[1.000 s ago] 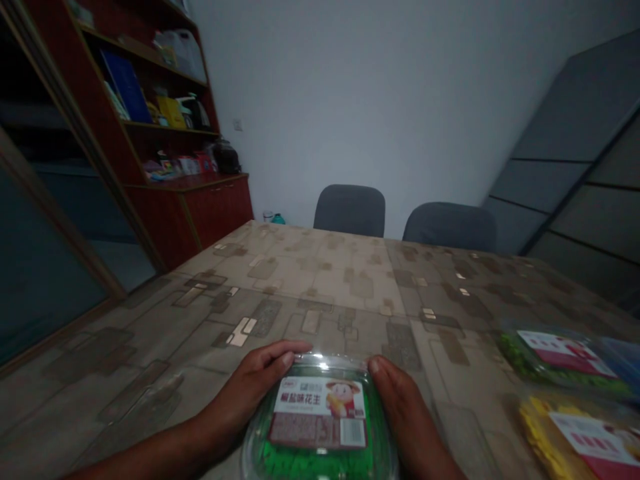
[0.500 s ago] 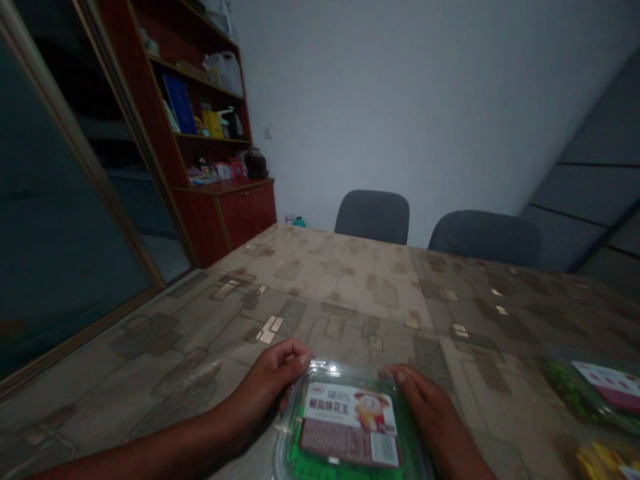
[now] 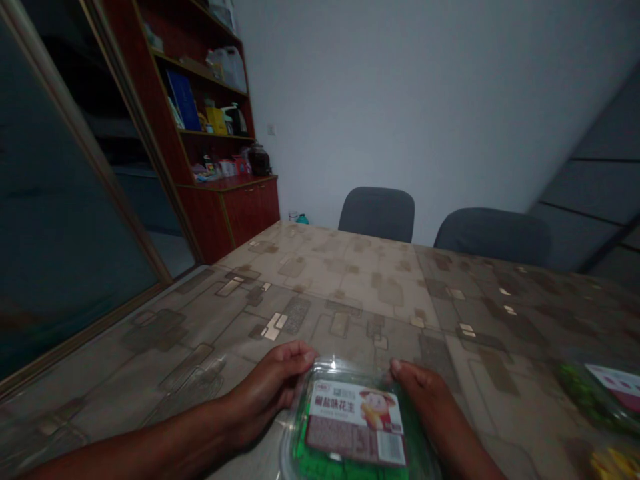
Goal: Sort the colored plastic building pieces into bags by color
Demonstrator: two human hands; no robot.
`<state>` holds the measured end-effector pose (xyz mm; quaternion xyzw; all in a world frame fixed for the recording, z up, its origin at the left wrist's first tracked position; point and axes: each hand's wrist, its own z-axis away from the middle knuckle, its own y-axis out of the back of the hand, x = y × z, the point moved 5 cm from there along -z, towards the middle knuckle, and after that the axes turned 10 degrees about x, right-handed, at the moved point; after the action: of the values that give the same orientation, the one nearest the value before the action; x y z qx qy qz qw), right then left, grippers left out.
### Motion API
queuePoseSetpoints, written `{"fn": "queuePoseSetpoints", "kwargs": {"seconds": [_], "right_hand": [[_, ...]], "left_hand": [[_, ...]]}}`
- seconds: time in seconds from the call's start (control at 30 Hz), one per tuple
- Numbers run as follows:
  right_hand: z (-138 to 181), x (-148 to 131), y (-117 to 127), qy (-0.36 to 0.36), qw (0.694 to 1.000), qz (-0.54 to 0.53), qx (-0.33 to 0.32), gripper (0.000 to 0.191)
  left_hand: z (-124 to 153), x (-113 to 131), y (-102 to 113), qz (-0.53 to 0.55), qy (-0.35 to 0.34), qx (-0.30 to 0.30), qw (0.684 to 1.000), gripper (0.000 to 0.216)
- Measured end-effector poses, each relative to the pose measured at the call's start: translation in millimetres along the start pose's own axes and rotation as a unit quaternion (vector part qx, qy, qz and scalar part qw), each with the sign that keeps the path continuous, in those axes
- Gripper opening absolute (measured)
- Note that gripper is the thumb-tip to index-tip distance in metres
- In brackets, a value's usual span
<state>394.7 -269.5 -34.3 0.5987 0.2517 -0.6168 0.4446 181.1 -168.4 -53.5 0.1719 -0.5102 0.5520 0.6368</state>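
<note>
A clear plastic food box (image 3: 357,427) with green contents and a printed label sits at the near edge of view, its bottom part cut off by the frame. My left hand (image 3: 283,373) grips its far left corner, thumb along the rim and fingers curled beneath. At the far right corner, my right hand (image 3: 425,390) holds the rim with the thumb on top; its other fingers are mostly hidden. The lid looks closed over the contents.
To the right lie another clear box with green contents (image 3: 600,393) and a yellow item (image 3: 615,463), partly out of frame. The patterned table (image 3: 340,287) reaches back to two grey chairs (image 3: 377,213). A red shelf cabinet (image 3: 253,210) stands at the back left.
The whole view has shifted slightly, so things appear a little further right. My right thumb has moved slightly along the box's rim; both hands stay on the box.
</note>
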Motion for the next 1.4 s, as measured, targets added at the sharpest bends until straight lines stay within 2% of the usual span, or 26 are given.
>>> {"fn": "queuePoseSetpoints", "kwargs": {"seconds": [0.07,0.13,0.17,0.23,0.27,0.3,0.37,0.43,0.53,0.63,0.73,0.77,0.83,0.9,0.97,1.03,1.1,1.23,1.4], "right_hand": [[0.0,-2.9,-0.8,-0.001,1.000,-0.002,-0.003,0.053],[-1.4,-5.7,-1.1,0.004,1.000,0.003,-0.003,0.054],[-2.3,-6.8,-1.1,0.008,1.000,0.009,-0.002,0.054],[-4.3,-8.5,-0.9,0.026,0.999,0.027,0.002,0.054],[-5.2,-9.1,-0.6,0.039,0.998,0.038,0.003,0.054],[-5.9,-9.4,-0.4,0.053,0.997,0.048,0.003,0.054],[-7.2,-8.5,0.0,0.072,0.996,0.060,0.002,0.054],[-7.9,-6.5,0.3,0.074,0.995,0.063,-0.004,0.054],[-7.1,-5.3,0.3,0.070,0.996,0.058,-0.008,0.054],[-3.7,-5.3,-2.1,0.052,0.998,0.043,-0.018,0.055],[0.0,-6.5,-3.2,0.038,0.999,0.021,-0.025,0.054],[0.9,-8.3,-1.4,0.050,0.998,0.029,-0.020,0.055],[3.0,-15.0,6.2,0.119,0.989,0.085,0.004,0.057],[7.2,-21.9,16.3,0.235,0.955,0.178,0.041,0.054],[14.4,-20.1,19.6,0.354,0.896,0.266,0.029,0.052],[21.4,-6.0,15.6,0.439,0.834,0.335,-0.025,0.072],[25.1,13.3,9.4,0.476,0.786,0.388,-0.068,0.089],[25.5,34.2,1.0,0.486,0.751,0.443,-0.061,0.099],[32.6,31.7,-3.2,0.527,0.718,0.455,0.001,0.100]], "left_hand": [[-2.3,-3.7,0.9,0.017,0.026,-0.014,0.999,0.043],[-2.9,-3.1,0.6,0.004,0.013,-0.022,1.000,0.040],[-2.0,0.6,0.0,-0.023,-0.018,-0.021,0.999,0.038],[5.1,16.1,-3.8,-0.133,-0.137,-0.018,0.981,0.029],[12.4,26.8,-7.7,-0.209,-0.217,-0.019,0.953,0.027],[21.9,37.2,-12.8,-0.289,-0.295,-0.023,0.910,0.026],[43.1,50.8,-24.2,-0.437,-0.395,-0.055,0.806,0.031],[60.9,53.3,-32.3,-0.541,-0.401,-0.111,0.731,0.046],[77.5,45.0,-37.1,-0.625,-0.345,-0.181,0.677,0.081],[79.0,33.1,-35.8,-0.653,-0.324,-0.180,0.660,0.085],[70.6,19.2,-30.8,-0.652,-0.321,-0.169,0.666,0.093],[67.7,15.6,-29.2,-0.647,-0.323,-0.169,0.669,0.097],[63.5,11.8,-27.0,-0.638,-0.333,-0.166,0.675,0.102],[61.8,11.2,-26.2,-0.635,-0.336,-0.166,0.676,0.103],[62.4,11.6,-26.3,-0.640,-0.331,-0.168,0.673,0.099],[64.4,12.3,-27.0,-0.645,-0.330,-0.169,0.668,0.098],[66.7,13.3,-27.4,-0.646,-0.341,-0.163,0.663,0.099],[67.5,12.5,-26.7,-0.650,-0.361,-0.145,0.653,0.099],[65.6,6.1,-27.9,-0.668,-0.366,-0.152,0.630,0.103]]}}
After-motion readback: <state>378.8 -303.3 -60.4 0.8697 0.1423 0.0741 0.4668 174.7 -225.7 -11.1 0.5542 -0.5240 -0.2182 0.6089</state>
